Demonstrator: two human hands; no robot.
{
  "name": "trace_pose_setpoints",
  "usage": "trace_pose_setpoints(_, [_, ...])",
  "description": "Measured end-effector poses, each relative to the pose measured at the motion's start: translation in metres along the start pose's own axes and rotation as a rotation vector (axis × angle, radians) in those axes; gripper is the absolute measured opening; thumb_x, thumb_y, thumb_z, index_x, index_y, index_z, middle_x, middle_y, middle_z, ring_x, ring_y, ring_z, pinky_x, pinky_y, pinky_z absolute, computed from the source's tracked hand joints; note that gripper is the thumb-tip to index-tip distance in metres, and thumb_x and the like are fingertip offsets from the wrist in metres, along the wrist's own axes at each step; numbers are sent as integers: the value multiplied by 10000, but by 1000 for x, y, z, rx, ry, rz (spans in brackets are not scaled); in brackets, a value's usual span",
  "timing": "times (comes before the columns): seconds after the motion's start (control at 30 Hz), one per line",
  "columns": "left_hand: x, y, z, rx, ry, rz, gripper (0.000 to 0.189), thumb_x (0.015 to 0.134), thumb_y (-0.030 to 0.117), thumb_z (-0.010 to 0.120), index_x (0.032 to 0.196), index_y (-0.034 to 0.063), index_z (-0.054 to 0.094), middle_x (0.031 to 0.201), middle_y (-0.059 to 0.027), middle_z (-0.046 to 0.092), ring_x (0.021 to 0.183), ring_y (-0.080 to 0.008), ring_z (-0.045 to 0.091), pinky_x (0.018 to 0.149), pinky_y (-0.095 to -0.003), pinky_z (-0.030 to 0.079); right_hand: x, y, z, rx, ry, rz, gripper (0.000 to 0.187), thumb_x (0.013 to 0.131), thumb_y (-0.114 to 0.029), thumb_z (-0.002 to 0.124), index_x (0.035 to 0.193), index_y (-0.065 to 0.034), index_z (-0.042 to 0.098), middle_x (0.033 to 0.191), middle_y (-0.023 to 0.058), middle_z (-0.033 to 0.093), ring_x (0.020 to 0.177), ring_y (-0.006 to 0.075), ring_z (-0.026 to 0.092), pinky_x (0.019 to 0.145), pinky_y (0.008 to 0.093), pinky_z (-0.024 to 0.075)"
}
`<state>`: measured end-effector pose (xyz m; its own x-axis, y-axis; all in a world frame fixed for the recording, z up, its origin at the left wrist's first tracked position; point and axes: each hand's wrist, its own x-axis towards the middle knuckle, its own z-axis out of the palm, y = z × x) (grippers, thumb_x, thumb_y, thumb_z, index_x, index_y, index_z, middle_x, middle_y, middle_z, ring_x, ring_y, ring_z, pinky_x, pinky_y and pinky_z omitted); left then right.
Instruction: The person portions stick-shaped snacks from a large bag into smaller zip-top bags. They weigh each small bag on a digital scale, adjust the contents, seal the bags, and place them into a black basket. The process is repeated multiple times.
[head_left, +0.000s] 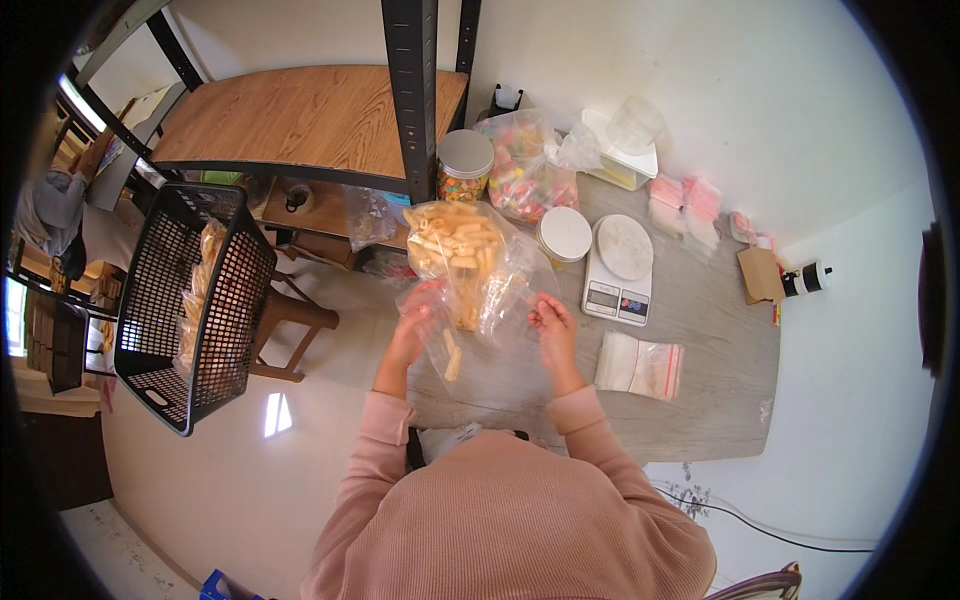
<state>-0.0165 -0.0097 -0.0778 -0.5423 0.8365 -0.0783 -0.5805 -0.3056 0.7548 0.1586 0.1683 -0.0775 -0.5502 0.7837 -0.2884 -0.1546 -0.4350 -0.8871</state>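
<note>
My left hand (412, 324) holds a small clear plastic bag (442, 352) with a few pale snack sticks low inside it. My right hand (553, 319) pinches the edge of clear plastic between thumb and fingers; which bag that edge belongs to I cannot tell. Just beyond both hands, a large clear bag of puffed snack sticks (456, 244) stands on the grey wood-look table (705, 420). Right of it are a lidded jar (564, 234) and a white digital kitchen scale (619, 274). A stack of small zip bags (639, 365) lies flat nearer me.
To the left, a black plastic basket (196, 307) holding bagged snacks rests on a brown stool (300, 322). A black shelf post (411, 97) rises beyond the table. A candy bag (532, 172), a candy jar (465, 161) and a white tray (619, 161) line the back. A person sits far left.
</note>
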Motion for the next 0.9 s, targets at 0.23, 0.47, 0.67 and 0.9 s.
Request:
trace_pose_setpoints(0.23, [16,-2,-7,40,69,-32,576,803,289,550,1299,73,352,1356,-52,350,1267,-215,295,989,-404,312,-13,-1,-13,73,75,-74,212,863,-94,533,1051,3,550,896,70,612,691,116,542,661,244,438])
trace_pose_setpoints(0.47, [-4,1,2,79,202,4,566,762,149,624,1261,75,366,1280,-51,395,1203,-201,352,983,-360,288,-42,-18,-41,23,168,-124,212,858,-118,529,1023,13,553,887,88,614,683,121,545,654,243,447])
trace_pose_setpoints(0.67, [-33,28,32,512,102,209,643,665,105,728,1208,63,386,1117,-39,449,1092,-195,431,904,-363,360,-69,-51,-48,73,196,-162,172,857,-108,522,973,12,565,846,85,603,688,136,551,652,259,458])
trace_pose_setpoints(0.9, [-44,49,87,1138,2,396,691,549,185,788,1118,16,434,979,-112,526,936,-247,521,792,-345,414,-89,-99,-21,54,69,-229,147,842,-67,519,942,25,574,784,96,604,663,148,569,599,267,456])
